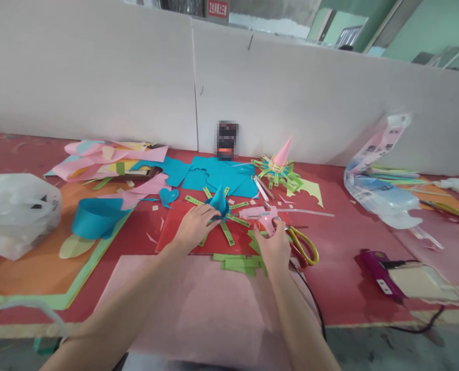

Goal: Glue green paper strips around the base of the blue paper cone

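My left hand (198,221) has its fingers closed on the blue paper cone (219,200), which stands at the middle of a ring of green patterned strips (227,233) over a red sheet (175,226). My right hand (274,245) is wrapped round the handle of a pink glue gun (266,215). The gun's nozzle points left at the strips beside the cone, and a clear glue stick sticks out of its back. Plain green paper pieces (240,263) lie between my hands. Yellow-handled scissors (306,246) rest just right of my right hand.
A pink cone (283,152) on a strip ring stands behind, near blue sheets (221,176). At left are a blue paper band (98,217), a white plastic bag (18,211) and pink scraps (78,162). At right lie plastic packaging (384,198) and a purple power strip (379,275).
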